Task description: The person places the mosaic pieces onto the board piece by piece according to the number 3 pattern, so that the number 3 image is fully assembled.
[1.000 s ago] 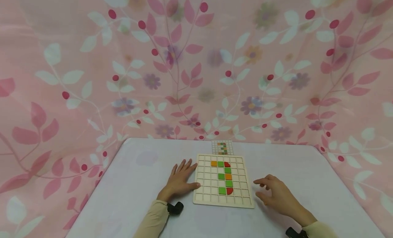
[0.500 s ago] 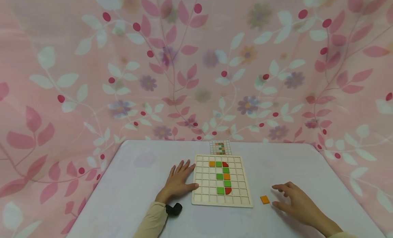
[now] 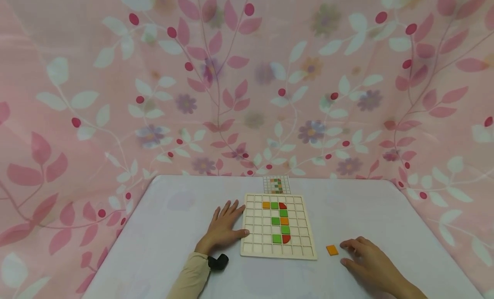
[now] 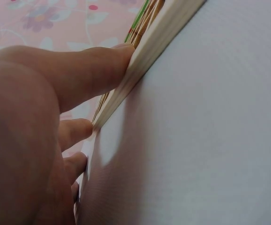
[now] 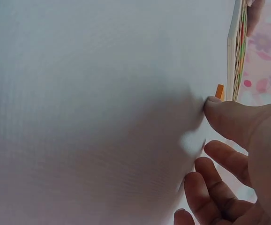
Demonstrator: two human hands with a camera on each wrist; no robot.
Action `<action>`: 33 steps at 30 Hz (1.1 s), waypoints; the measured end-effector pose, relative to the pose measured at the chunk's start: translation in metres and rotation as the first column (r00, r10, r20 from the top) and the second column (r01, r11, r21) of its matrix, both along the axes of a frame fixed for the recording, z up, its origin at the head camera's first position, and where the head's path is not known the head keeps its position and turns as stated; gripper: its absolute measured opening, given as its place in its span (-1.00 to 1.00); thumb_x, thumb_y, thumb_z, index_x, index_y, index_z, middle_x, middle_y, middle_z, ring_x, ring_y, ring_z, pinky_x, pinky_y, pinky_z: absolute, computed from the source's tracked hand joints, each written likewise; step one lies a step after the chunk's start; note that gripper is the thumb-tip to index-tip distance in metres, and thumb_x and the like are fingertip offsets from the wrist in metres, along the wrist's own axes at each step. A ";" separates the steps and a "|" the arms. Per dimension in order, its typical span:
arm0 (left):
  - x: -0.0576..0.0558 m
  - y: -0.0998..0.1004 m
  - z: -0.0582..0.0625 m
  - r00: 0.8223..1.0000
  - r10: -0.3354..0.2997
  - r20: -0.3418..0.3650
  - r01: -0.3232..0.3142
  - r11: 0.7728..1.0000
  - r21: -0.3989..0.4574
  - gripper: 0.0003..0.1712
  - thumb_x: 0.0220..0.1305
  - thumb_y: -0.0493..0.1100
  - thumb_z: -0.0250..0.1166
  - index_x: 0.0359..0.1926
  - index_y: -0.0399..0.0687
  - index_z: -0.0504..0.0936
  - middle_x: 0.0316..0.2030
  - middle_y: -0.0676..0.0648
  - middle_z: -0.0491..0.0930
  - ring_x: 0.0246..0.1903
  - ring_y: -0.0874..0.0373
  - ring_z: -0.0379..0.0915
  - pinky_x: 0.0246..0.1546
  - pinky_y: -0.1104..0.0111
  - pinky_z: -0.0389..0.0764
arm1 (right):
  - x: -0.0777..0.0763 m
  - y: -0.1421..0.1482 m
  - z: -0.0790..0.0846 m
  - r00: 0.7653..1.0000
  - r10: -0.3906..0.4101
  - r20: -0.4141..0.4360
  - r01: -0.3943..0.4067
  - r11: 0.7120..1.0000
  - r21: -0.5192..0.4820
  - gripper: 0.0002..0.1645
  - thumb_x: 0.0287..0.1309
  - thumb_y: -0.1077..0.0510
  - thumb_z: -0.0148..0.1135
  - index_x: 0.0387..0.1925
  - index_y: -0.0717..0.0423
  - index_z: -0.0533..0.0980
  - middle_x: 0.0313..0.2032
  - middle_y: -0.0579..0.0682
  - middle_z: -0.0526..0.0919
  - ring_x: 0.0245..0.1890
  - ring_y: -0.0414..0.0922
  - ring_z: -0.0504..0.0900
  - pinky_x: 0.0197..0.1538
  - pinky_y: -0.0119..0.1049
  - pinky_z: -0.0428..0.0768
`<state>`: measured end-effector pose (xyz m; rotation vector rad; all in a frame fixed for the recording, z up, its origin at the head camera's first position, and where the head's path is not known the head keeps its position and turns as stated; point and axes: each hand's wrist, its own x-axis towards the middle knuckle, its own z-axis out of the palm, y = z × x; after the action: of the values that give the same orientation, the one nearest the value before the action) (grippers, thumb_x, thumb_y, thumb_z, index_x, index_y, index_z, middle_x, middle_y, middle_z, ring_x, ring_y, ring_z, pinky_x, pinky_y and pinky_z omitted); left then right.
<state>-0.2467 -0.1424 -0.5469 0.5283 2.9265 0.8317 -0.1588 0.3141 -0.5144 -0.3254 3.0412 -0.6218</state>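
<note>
A pale wooden grid board (image 3: 257, 230) lies on the table, bearing green, orange and red tiles that form a curved figure. My left hand (image 3: 224, 228) rests at the board's left edge with fingers spread. In the left wrist view its thumb (image 4: 98, 68) touches the board's side. Right of the board, a loose orange square tile (image 3: 332, 250) lies flat on the cloth. My right hand (image 3: 368, 260) is just right of that tile, fingers loosely bent, with nothing between them. From the right wrist, the orange tile (image 5: 220, 92) shows just beyond the thumb tip.
A small card (image 3: 276, 185) printed with a similar coloured grid pattern lies behind the board. White cloth (image 3: 185, 234) covers the table. A pink floral curtain (image 3: 247, 84) hangs behind it and along both sides.
My right hand has moved right, away from the board, then lowered a little beside the orange tile. That tile, not visible at first, now shows on the cloth. The left hand keeps its place.
</note>
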 end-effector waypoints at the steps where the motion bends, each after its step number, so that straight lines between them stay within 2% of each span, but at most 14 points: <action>1: 0.000 0.000 0.000 1.000 0.002 0.000 -0.002 1.000 0.000 0.00 0.32 0.31 0.35 0.64 0.04 0.28 0.68 -0.16 0.07 0.71 -0.20 -0.21 0.63 -0.28 -0.23 | 0.000 -0.001 0.000 1.000 0.001 -0.007 -0.001 1.000 -0.004 -0.55 0.07 -0.12 0.63 -0.03 -0.11 0.71 -0.26 -0.25 0.58 -0.28 -0.39 0.48 -0.19 -0.39 0.60; 6: 0.000 0.000 -0.001 1.000 -0.003 -0.002 0.003 1.000 -0.008 0.01 0.32 0.32 0.34 0.65 0.05 0.27 0.69 -0.14 0.06 0.71 -0.19 -0.22 0.63 -0.28 -0.23 | -0.001 -0.003 -0.002 0.998 0.021 -0.052 -0.023 0.999 -0.037 -0.58 0.08 -0.06 0.64 -0.05 -0.09 0.70 -0.28 -0.24 0.59 -0.29 -0.40 0.50 -0.22 -0.40 0.59; 12: -0.001 -0.001 -0.003 1.000 -0.009 -0.005 0.009 1.000 -0.006 0.00 0.32 0.32 0.34 0.64 0.04 0.28 0.69 -0.15 0.07 0.70 -0.20 -0.21 0.62 -0.29 -0.22 | -0.001 -0.005 -0.005 0.998 0.016 -0.063 -0.019 0.999 -0.048 -0.58 0.08 -0.05 0.64 -0.04 -0.08 0.70 -0.28 -0.24 0.60 -0.30 -0.41 0.49 -0.21 -0.41 0.61; 18: -0.001 -0.001 -0.002 1.000 -0.003 -0.015 0.003 1.000 -0.002 -0.01 0.31 0.32 0.34 0.64 0.06 0.29 0.68 -0.15 0.08 0.70 -0.20 -0.20 0.62 -0.29 -0.20 | -0.004 -0.008 -0.012 0.982 0.060 -0.180 -0.077 0.993 -0.085 -0.61 0.07 0.05 0.65 -0.05 -0.11 0.70 -0.29 -0.27 0.58 -0.30 -0.44 0.48 -0.24 -0.40 0.61; 21: -0.001 -0.001 -0.002 1.000 -0.005 -0.012 0.005 1.000 0.003 0.00 0.31 0.32 0.35 0.64 0.05 0.29 0.68 -0.15 0.09 0.70 -0.20 -0.20 0.62 -0.29 -0.20 | -0.008 -0.010 -0.015 0.974 0.086 -0.211 -0.112 0.988 -0.111 -0.62 0.06 0.12 0.65 -0.08 -0.15 0.69 -0.31 -0.31 0.57 -0.30 -0.46 0.50 -0.24 -0.42 0.62; 26: 0.000 -0.001 0.000 1.000 -0.005 -0.010 0.006 1.000 0.011 -0.01 0.31 0.31 0.35 0.63 0.05 0.30 0.68 -0.15 0.09 0.70 -0.20 -0.20 0.62 -0.29 -0.21 | -0.012 -0.015 -0.016 0.971 0.122 -0.208 -0.152 0.979 -0.136 -0.66 0.11 0.18 0.61 -0.12 -0.20 0.68 -0.33 -0.34 0.55 -0.30 -0.49 0.48 -0.24 -0.44 0.63; 33: 0.000 -0.001 0.000 1.000 0.000 0.002 0.000 1.000 -0.008 -0.01 0.32 0.32 0.35 0.64 0.08 0.28 0.69 -0.13 0.07 0.71 -0.18 -0.21 0.63 -0.28 -0.22 | -0.014 -0.022 -0.016 0.972 0.143 -0.186 -0.165 0.980 -0.112 -0.73 0.20 0.24 0.53 -0.12 -0.08 0.64 -0.32 -0.31 0.53 -0.33 -0.49 0.39 -0.28 -0.44 0.56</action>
<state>-0.2463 -0.1434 -0.5467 0.5260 2.9267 0.8201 -0.1727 0.2921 -0.5300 -0.6483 3.1064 -0.8181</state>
